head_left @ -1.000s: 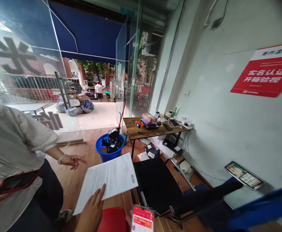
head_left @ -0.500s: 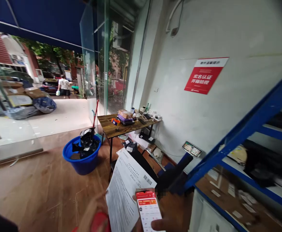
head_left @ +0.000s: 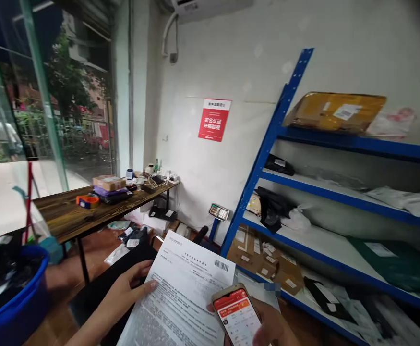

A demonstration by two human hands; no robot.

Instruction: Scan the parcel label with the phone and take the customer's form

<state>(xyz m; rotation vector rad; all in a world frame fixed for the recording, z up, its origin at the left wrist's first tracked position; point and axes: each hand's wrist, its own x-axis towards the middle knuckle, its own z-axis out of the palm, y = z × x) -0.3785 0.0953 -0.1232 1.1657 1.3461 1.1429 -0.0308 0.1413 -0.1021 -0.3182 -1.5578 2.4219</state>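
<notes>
A printed sheet of paper (head_left: 181, 278) with a barcode at its upper right lies tilted in front of me. My left hand (head_left: 128, 288) is closed on its left edge, with the thumb on top and some fingertips curled at the edge. My right hand (head_left: 270, 322) is shut on a smartphone (head_left: 236, 312), whose lit screen shows a red and white app page. The phone overlaps the sheet's lower right part. Whether fingers of the right hand also pinch the paper is hidden. Under the sheet, a second pale sheet or plastic sleeve (head_left: 258, 286) shows at the right.
A blue shelving rack (head_left: 354, 139) with parcels stands on the right. At left, a wooden table (head_left: 66, 218) carries boxes, an orange tape roll (head_left: 87, 202) and cables. A blue tub (head_left: 18, 312) of black bags sits below it. A scale display (head_left: 219, 212) stands by the wall.
My view has turned right, bringing the rack into fuller sight. My left hand, blurred low near something red, now grips the paper's left edge. The phone stays in my right hand.
</notes>
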